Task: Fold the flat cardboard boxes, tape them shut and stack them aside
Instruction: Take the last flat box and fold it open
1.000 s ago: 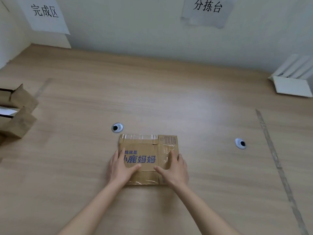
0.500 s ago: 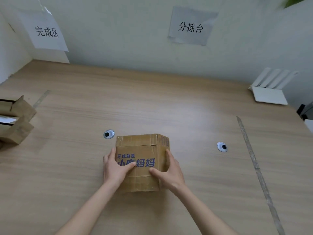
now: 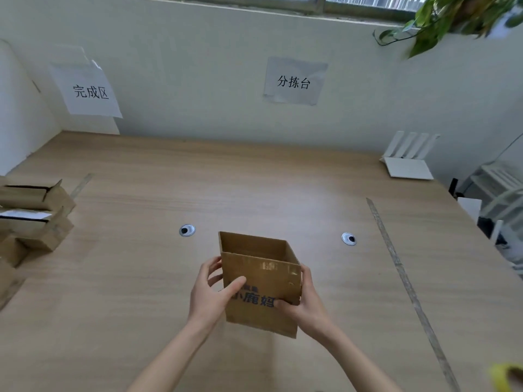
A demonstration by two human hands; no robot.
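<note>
A brown cardboard box (image 3: 261,312) with blue print on its near face is held upright above the wooden table (image 3: 268,193), its top open and its inside showing. My left hand (image 3: 210,292) grips its left side, thumb across the near face and fingers round the corner. My right hand (image 3: 307,302) grips the right side, thumb on the near face. A stack of other brown cardboard boxes (image 3: 34,216) with loose flaps sits at the table's left edge.
Two round cable grommets (image 3: 187,230) (image 3: 348,238) sit in the tabletop beyond the box. A tape strip (image 3: 407,284) runs down the table on the right. A white router (image 3: 407,159) stands at the back right. A yellow object (image 3: 506,377) shows at the bottom right corner. Paper signs hang on the wall.
The box was flat on the table, then both hands opened it into a square shape and lifted it off the surface. The view has tilted upward.
</note>
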